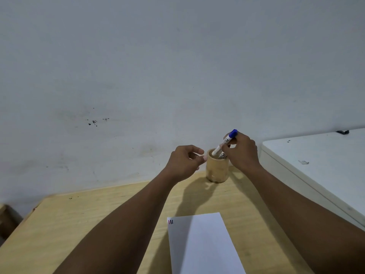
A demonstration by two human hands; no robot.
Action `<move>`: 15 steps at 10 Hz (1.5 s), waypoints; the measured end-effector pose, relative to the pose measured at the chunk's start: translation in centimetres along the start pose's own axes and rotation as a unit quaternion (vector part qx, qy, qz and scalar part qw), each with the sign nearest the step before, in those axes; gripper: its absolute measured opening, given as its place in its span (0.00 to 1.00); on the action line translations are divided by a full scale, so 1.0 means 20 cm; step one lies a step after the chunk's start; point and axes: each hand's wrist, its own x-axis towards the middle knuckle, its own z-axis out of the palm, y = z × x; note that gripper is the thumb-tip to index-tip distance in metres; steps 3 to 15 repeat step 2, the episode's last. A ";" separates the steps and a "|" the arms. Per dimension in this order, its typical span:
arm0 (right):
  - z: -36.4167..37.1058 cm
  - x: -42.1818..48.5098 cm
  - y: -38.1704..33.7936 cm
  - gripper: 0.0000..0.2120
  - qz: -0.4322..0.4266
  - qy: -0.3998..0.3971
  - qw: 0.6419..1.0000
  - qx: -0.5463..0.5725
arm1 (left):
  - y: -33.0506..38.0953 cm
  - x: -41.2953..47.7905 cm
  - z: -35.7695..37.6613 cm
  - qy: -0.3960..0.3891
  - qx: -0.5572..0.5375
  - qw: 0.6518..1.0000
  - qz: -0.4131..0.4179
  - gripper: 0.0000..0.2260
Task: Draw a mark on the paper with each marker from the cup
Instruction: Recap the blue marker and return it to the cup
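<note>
Head view: a marker with a white barrel and a blue cap is seen tilted, its long axis running from lower left to upper right. The capped end points up and to the right, toward the wall; the lower end is dipped inside the mouth of the cup. The marker is gripped near its upper part by the fingers of the right hand, which is closed around the barrel just above the cup.

The cup, a round wooden one, is stood at the far edge of the wooden table. A second marker is partly seen inside it, only a printed bit of white barrel showing above the rim; the rest is hidden by the cup wall and the right hand.

The left hand is held just beside the cup's left side with fingers loosely curled and nothing held in it; whether the thumb touches the rim cannot be told.

A sheet of paper is laid near the front of the table, cut off by the lower edge. Short strokes, red and dark, are marked at its top left corner. A white surface is seen at the right.
</note>
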 end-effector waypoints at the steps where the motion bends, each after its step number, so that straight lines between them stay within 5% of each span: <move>1: 0.07 0.04 0.05 0.06 0.018 -0.014 0.998 -0.051 | -0.02 0.04 0.03 -0.004 -0.001 1.000 -0.002 0.13; 15: 0.10 0.04 0.05 0.07 0.025 -0.021 0.998 -0.060 | -0.01 0.06 0.04 -0.005 0.017 1.000 0.000 0.13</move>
